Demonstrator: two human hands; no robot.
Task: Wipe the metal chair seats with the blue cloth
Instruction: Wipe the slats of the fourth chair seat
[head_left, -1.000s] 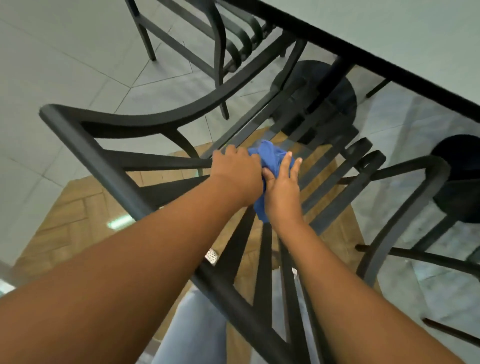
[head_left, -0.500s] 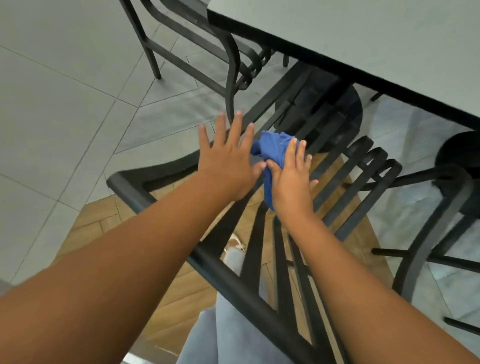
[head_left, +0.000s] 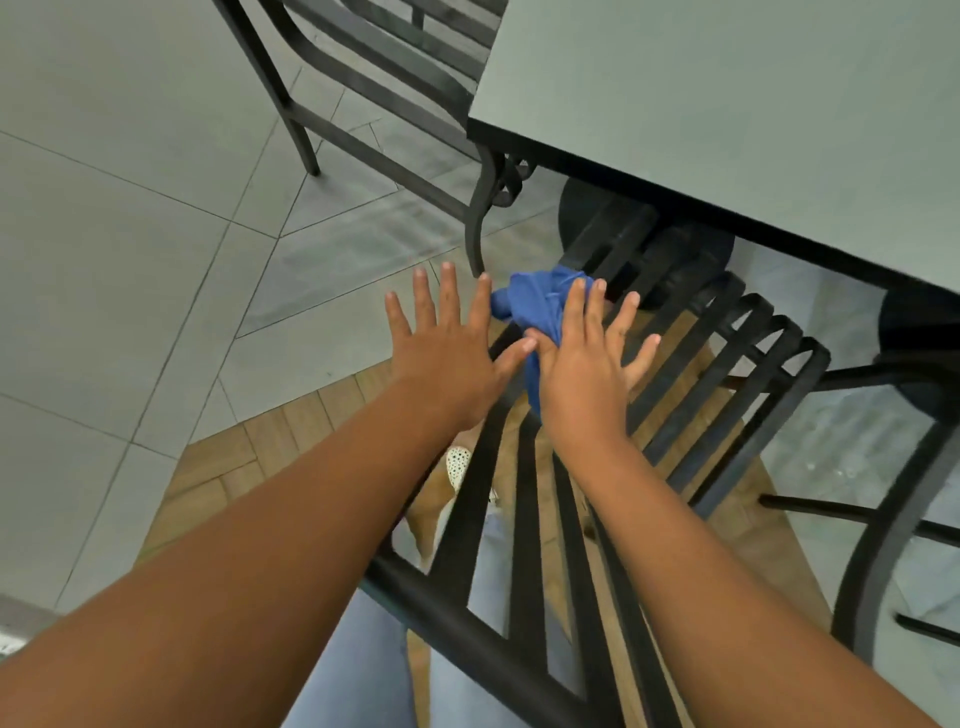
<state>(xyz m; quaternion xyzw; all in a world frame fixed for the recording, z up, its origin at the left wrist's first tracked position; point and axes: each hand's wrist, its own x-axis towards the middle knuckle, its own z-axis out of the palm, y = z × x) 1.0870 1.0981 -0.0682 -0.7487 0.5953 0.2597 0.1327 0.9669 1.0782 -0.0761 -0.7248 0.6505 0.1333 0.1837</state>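
Head view: the right hand, fingers spread straight, presses the bunched blue cloth onto the black slatted chair seat (cloth pokes out beyond the fingertips). The left hand is splayed flat just left, thumb touching the right hand.

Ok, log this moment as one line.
step: wiping chair seat | right hand: flat on blue cloth | left hand: open, off cloth

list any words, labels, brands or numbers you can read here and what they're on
None: no readable text shows anywhere in the head view.
The blue cloth, the slatted chair seat, the grey table top and the floor tiles bear no lettering.
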